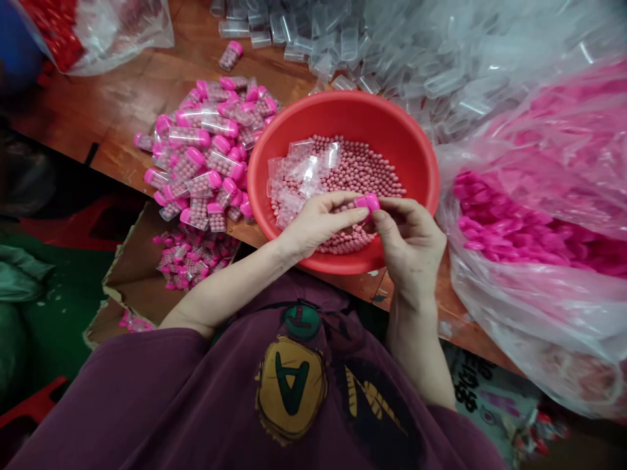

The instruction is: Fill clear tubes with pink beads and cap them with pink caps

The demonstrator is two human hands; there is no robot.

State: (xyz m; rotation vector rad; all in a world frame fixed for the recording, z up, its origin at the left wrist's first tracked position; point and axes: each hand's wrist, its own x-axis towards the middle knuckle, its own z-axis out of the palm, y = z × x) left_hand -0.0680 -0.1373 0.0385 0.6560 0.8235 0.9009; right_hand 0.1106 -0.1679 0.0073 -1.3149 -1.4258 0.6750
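Over the near side of a red basin (343,264), my left hand (318,222) is closed around a small clear container of pink beads with a bright pink cap (368,202). My right hand (409,241) has its thumb and index finger pinched at that cap. Most of the container is hidden by the left fingers. Loose pink beads (367,166) cover the bottom of the basin. Several clear plastic containers (306,163) lie on the beads at the left.
Capped bead containers (206,143) are heaped left of the basin, with more in a cardboard box (115,281) below the wooden table (98,98). Clear containers (353,39) pile up behind. At right, a plastic bag (490,294) holds pink caps (514,228).
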